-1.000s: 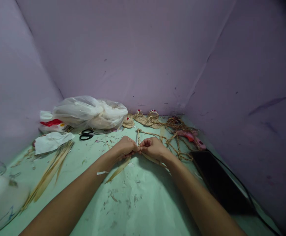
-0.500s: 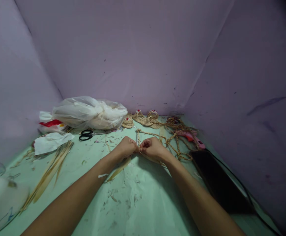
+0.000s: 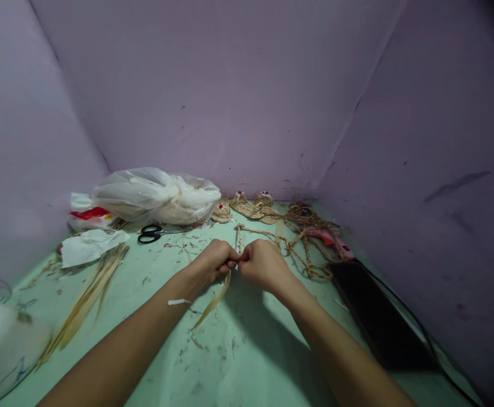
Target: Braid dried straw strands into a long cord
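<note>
We are pinching the near end of a braided cord (image 3: 240, 239) between the fingertips of our left hand (image 3: 219, 261) and right hand (image 3: 263, 263); both hands are closing on it, their fingers touching, and they are hiding which strands each is gripping. The cord is running away from us, then bending right toward a tangled heap of braid (image 3: 304, 216). A pale fibre strip (image 3: 213, 302) is hanging below our left hand. At the left, a white packet (image 3: 90, 217) is showing a red band and a small yellow round mark, but its printing is appearing too small for us to read. A white bowl (image 3: 5, 345) is carrying blue strokes (image 3: 16, 372) that we are failing to make out as letters. Black-handled scissors (image 3: 149, 234) are lying near a knotted plastic bag (image 3: 145, 195).
</note>
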The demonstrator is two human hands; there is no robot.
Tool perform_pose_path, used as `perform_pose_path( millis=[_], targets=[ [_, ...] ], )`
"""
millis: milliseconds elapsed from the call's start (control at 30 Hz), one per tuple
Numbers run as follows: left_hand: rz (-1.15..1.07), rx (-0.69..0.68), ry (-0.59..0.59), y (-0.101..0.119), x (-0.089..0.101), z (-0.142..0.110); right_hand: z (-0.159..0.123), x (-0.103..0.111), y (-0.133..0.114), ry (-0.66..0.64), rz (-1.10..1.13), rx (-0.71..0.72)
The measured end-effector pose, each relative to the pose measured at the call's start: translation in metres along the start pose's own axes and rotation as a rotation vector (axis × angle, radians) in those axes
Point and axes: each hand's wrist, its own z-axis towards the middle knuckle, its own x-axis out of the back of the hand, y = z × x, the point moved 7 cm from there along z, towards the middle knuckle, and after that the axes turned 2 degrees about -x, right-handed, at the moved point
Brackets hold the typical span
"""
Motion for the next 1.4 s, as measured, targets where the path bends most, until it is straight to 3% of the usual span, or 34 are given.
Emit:
perform_pose_path(
  millis=[167,267,367,500,600,767,1400],
  targets=[
    [-0.008,-0.068,-0.002,0.000,0.003,0.005,-0.009,-0.002,-0.015,0.001,-0.111,0.064],
    [0.024,-0.097,-0.052,0.001,0.000,0.006,-0.008,-0.008,-0.011,-0.166,-0.039,0.122],
    [0.080,-0.118,-0.115,0.002,-0.002,0.004,-0.001,-0.011,0.008,-0.362,0.185,0.108],
    [0.129,-0.114,-0.136,0.003,-0.001,0.002,0.021,0.004,0.047,-0.188,0.400,-0.081],
    [0.124,-0.117,-0.147,0.005,-0.002,0.001,0.028,-0.002,0.059,-0.183,0.496,-0.155],
    [0.094,-0.138,-0.159,0.006,-0.003,0.000,0.028,-0.015,0.055,-0.257,0.538,-0.162],
    [0.075,-0.122,-0.170,0.004,-0.002,0.001,0.018,-0.020,0.043,-0.329,0.668,-0.205]
  ],
)
